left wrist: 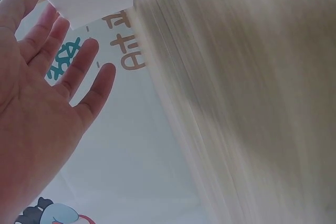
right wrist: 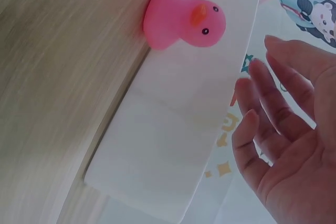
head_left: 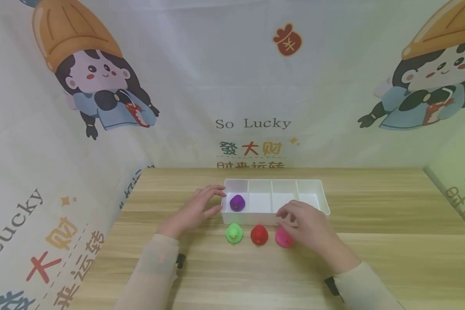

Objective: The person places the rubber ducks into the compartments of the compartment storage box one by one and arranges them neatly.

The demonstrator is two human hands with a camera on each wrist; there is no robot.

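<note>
Nearest are the two beige sleeves (head_left: 147, 269), stretched over a pale wood-grain table (head_left: 217, 280). Beyond them, three small glossy toy ducks stand upright in a row just beside the near edge of a long white four-compartment plastic tray (head_left: 252, 219): a green duck (head_left: 234, 233) by its near left corner, a red duck (head_left: 259, 235) next, then a pink duck (head_left: 283, 237) about midway along that edge. The row seems laid out parallel to the tray so that each duck lies within easy reach.

The right hand (head_left: 310, 224) hangs above the pink duck and the tray's near edge, fingers loosely bent and apart from one another; the right wrist view shows it holding nothing. The left hand (head_left: 195, 211) is at the tray's left edge, fingers spread and gently bent, perhaps placed there to steady it; whether the fingertips press on the rim I cannot tell.

Inside the tray, a purple duck (head_left: 237, 203) sits in the leftmost compartment, toward its near wall. Behind the table's far edge hangs a white printed cloth (head_left: 190, 86).
</note>
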